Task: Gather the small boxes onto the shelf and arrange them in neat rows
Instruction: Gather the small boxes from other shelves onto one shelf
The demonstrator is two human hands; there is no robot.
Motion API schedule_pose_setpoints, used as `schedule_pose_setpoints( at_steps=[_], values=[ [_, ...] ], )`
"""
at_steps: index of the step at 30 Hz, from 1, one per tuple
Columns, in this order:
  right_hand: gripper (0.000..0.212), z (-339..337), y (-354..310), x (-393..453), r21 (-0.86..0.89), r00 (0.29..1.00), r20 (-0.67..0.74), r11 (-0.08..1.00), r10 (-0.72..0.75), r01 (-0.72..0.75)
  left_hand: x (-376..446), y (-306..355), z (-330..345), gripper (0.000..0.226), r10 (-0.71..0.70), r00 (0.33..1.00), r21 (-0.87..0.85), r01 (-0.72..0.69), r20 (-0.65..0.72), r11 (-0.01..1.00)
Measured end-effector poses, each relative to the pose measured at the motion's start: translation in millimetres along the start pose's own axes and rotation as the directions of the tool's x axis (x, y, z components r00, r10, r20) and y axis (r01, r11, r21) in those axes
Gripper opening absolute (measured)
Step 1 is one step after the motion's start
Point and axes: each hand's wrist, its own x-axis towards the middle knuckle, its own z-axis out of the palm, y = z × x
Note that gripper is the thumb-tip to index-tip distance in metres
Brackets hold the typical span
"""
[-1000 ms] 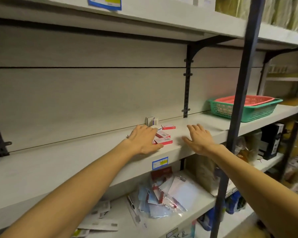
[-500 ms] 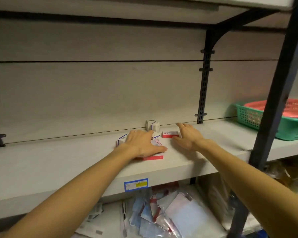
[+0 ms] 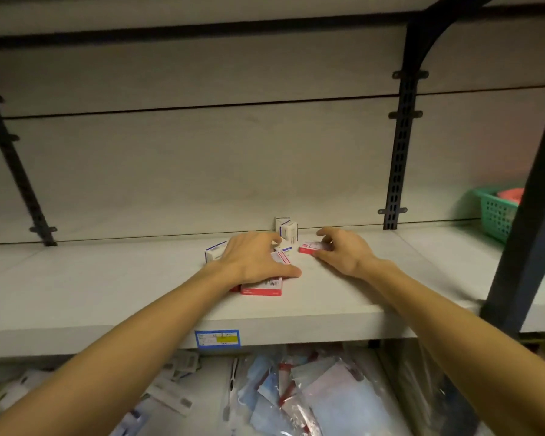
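Several small boxes lie in a loose cluster on the grey shelf (image 3: 107, 294). My left hand (image 3: 252, 259) rests flat over red-and-white boxes; one red box (image 3: 261, 287) pokes out under my palm, and a white box with a blue stripe (image 3: 215, 250) sits at its left. Two white boxes (image 3: 287, 228) stand upright against the back wall. My right hand (image 3: 343, 253) curls its fingers and thumb around another red-and-white box (image 3: 312, 247) lying flat.
A green basket (image 3: 497, 215) with a pink one inside stands on the shelf at the far right, behind a dark upright post (image 3: 523, 231). A blue and yellow label (image 3: 217, 338) marks the shelf edge. Plastic-bagged items (image 3: 296, 391) lie on the shelf below.
The view has drawn closer to the shelf. My right hand came in from the right and closed around the red-and-white box. My left hand stayed on the cluster.
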Motion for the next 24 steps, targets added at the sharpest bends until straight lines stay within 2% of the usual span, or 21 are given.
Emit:
schedule_pose_setpoints(
  at_steps=[5,9,11,18,24],
  values=[
    [0.056,-8,0,-8,0.113,0.992,-0.126,0.993,-0.031,0.045,-7,-7,-9,0.078,0.002,0.989,-0.039,-0.008,-0.146,0.999],
    [0.053,-11,-22,-9,0.172,0.982,-0.174,0.980,-0.070,0.100,-21,-25,-22,0.097,-0.005,0.975,-0.066,-0.010,-0.223,0.998],
    [0.048,-11,-45,-13,0.198,0.974,-0.198,0.969,-0.109,0.149,-34,-38,-33,0.098,0.006,0.969,-0.061,-0.022,-0.247,0.998],
    [0.045,12,-164,-37,0.206,0.910,-0.340,0.926,-0.237,0.318,-108,-119,-83,0.080,0.049,0.941,0.091,-0.019,-0.334,0.996],
    [0.044,49,-298,-73,0.233,0.846,-0.422,0.862,-0.327,0.450,-207,-210,-125,0.080,-0.001,0.918,0.124,0.055,-0.398,0.991]
  ],
)
